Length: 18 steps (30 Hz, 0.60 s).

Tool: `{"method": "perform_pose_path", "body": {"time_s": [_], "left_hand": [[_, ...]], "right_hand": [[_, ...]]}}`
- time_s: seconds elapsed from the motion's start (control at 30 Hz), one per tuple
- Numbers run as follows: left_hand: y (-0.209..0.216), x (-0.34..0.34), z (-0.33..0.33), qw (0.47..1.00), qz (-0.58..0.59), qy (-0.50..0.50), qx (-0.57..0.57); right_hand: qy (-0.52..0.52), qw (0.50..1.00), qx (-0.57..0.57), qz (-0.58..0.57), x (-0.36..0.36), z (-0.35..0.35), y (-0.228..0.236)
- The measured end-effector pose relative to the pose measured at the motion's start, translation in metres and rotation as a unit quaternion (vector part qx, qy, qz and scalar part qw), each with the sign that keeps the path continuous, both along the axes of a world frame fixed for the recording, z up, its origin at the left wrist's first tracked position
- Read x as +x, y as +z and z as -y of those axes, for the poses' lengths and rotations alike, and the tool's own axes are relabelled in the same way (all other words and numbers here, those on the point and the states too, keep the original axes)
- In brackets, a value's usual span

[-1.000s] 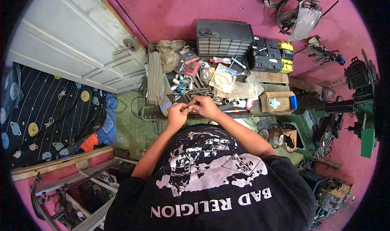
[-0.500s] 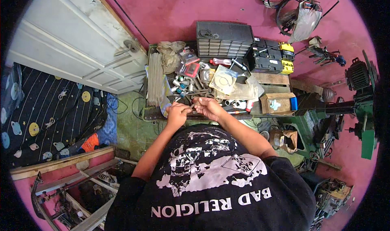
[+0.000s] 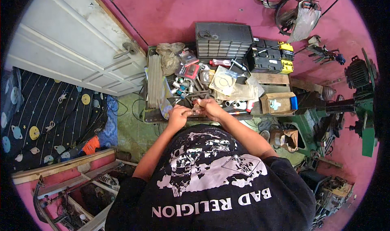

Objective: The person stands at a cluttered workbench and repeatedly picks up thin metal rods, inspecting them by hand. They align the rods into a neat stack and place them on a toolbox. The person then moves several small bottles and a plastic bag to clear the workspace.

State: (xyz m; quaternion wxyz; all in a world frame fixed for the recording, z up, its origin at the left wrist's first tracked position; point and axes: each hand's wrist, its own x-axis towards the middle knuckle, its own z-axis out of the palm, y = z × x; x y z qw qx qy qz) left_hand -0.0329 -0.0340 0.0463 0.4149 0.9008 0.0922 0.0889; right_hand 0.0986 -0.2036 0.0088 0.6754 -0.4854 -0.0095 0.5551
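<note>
Both hands meet over the front edge of the workbench point(image 3: 152, 118). My left hand point(image 3: 178, 116) is closed, its thumb and fingers pinching toward the right. Close beside it, my right hand point(image 3: 209, 109) is closed too, fingers curled in. Something small may sit between the fingertips, but it is too small and hidden to name. Just beyond the hands lie metal wrenches point(image 3: 199, 94) and a scatter of sockets point(image 3: 183, 87). A clear plastic sleeve with a ring-shaped part point(image 3: 223, 80) lies past my right hand.
A bundle of thin grey rods point(image 3: 154, 82) lies at the bench's left. Behind stand a black drawer cabinet point(image 3: 223, 38) and black-and-yellow batteries point(image 3: 266, 58). An open cardboard box point(image 3: 279, 104) sits at right, near a green machine point(image 3: 302, 127). A white door point(image 3: 77, 40) stands left.
Both hands have shifted slightly toward me, and the right hand has turned a little over the fingertips. The things on the bench look the same.
</note>
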Motion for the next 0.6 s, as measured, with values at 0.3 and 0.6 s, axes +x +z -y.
{"method": "perform_pose_path", "body": {"time_s": [0.3, 0.6], "left_hand": [[-0.014, -0.001, -0.002, 0.999, -0.014, 0.027, -0.025], [-0.011, 0.003, -0.005, 0.991, -0.02, 0.038, -0.123]], "right_hand": [[0.011, 0.998, -0.008, -0.067, -0.003, -0.001, 0.025], [-0.078, 0.944, 0.193, -0.255, -0.011, 0.007, -0.003]]}}
